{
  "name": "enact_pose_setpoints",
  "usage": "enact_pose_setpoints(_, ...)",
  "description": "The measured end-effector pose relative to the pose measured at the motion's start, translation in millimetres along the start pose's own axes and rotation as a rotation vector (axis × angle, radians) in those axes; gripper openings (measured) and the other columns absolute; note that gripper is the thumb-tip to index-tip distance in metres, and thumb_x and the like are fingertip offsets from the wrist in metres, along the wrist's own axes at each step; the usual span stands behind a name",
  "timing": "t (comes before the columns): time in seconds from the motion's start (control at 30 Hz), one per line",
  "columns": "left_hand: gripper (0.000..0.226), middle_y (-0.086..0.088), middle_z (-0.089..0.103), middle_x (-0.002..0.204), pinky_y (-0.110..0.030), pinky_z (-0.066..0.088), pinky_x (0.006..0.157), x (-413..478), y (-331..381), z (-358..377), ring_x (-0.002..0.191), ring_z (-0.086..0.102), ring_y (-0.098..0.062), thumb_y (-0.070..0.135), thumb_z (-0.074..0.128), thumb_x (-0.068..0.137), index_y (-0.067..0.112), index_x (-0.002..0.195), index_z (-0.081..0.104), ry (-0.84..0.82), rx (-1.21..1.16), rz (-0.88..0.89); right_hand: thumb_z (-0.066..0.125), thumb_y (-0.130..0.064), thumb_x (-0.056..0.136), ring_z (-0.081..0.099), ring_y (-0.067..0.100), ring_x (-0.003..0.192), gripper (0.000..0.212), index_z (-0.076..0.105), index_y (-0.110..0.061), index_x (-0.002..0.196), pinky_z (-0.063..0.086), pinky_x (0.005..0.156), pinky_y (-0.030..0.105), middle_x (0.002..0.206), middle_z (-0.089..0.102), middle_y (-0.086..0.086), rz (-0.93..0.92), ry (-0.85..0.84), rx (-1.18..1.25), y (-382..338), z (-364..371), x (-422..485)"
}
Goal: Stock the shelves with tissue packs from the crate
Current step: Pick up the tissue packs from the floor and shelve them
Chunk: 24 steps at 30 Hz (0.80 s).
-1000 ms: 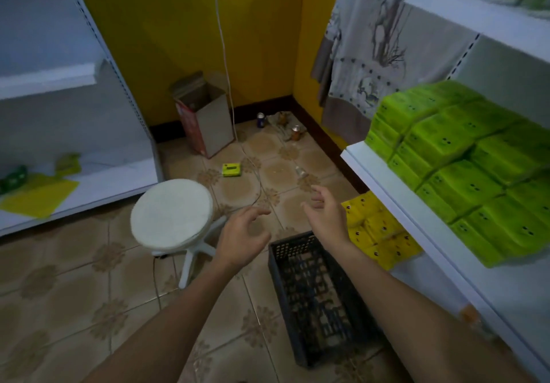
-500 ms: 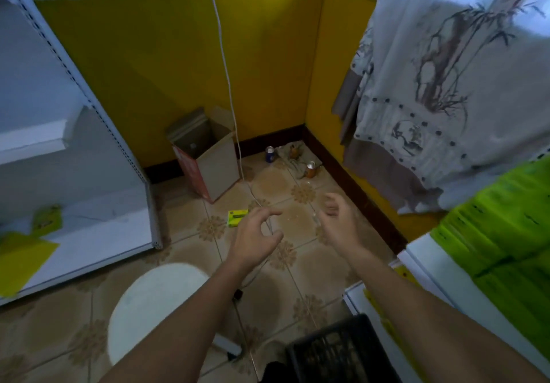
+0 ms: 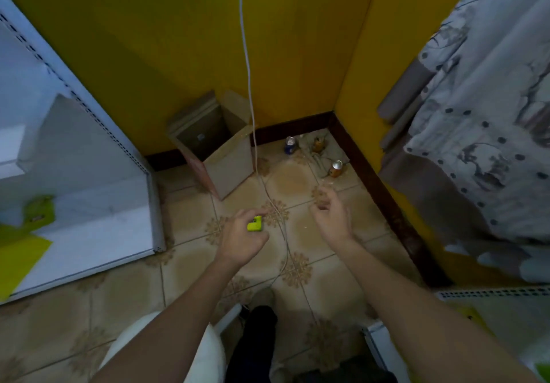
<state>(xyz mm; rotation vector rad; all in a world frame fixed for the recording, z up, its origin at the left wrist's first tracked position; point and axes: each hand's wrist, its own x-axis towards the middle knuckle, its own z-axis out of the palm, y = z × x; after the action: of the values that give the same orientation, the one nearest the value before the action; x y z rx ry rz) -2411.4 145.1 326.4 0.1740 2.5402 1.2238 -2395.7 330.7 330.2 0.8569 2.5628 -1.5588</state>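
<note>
Left hand (image 3: 242,241): fingers loosely curled, gripping nothing; lime-green tissue pack (image 3: 255,225) on tiled floor (image 3: 297,180), seen in the gap between its thumb and forefinger; right hand (image 3: 330,219) at its 3 o'clock, fingers loosely bent, empty; cardboard box (image 3: 229,162) at 12 o'clock; white shelf (image 3: 98,228) at 9 o'clock.

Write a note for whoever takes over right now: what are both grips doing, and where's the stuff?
Left grip: fingers loosely curled, seemingly holding nothing. A small green pack shows by its thumb, apparently on the floor tiles.
Right grip: relaxed, empty.
Crate: perhaps the dark shape at the bottom edge; contents hidden.
Left shelf: a few green and yellow things lie on it.
Right shelf: only an edge shows.
Done: cannot tell from this view.
Left: probably pick up the green pack and shelve it.
</note>
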Motion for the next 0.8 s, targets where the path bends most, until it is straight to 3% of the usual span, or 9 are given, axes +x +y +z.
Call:
enact_pose_setpoints(0.23,0.046,-0.007,0.059,0.114,-0.026,0.043,0.087,113.0,-79.2,-2.5,0.101,0.057,-0.025,0.022,0.063,0.066,0.015,0.111,0.066,0.071,0.022,-0.083,0.055,-0.008,0.087,0.052,0.02,0.106,0.055,0.041,-0.017,0.139,0.039,0.094,0.027,0.127,0.055,0.008,0.131,-0.037,-0.047,22.6,97.7,114.2)
enact_pose_setpoints(0.4,0.051,-0.006,0.058,0.119,-0.034,0.043,0.096,147.4,-162.6,45.0,0.108,0.055,-0.026,0.022,0.062,0.064,0.015,0.114,0.064,0.01,0.028,-0.204,0.057,-0.012,0.086,0.05,0.025,0.12,0.061,0.035,-0.022,0.143,0.043,0.1,0.038,0.132,0.052,0.008,0.195,-0.126,-0.138,103.3,168.5,134.5)
enact_pose_setpoints(0.63,0.055,-0.009,0.055,0.123,-0.029,0.04,0.098,188.6,-269.4,122.6,0.111,0.053,-0.027,0.027,0.059,0.061,0.015,0.114,0.064,0.005,0.079,-0.226,0.057,-0.013,0.085,0.042,0.026,0.128,0.065,0.032,-0.018,0.144,0.038,0.102,0.037,0.142,0.043,0.009,0.152,-0.247,-0.239,223.2,233.9,179.2)
enact_pose_setpoints(0.8,0.056,-0.008,0.052,0.127,-0.016,0.027,0.098,224.6,-332.4,183.6,0.121,0.048,-0.023,0.029,0.058,0.06,0.016,0.113,0.065,-0.013,0.075,-0.261,0.059,-0.01,0.084,0.04,0.028,0.13,0.064,0.033,-0.012,0.144,0.032,0.105,0.033,0.143,0.042,0.012,0.091,-0.273,-0.279,292.8,279.3,231.0)
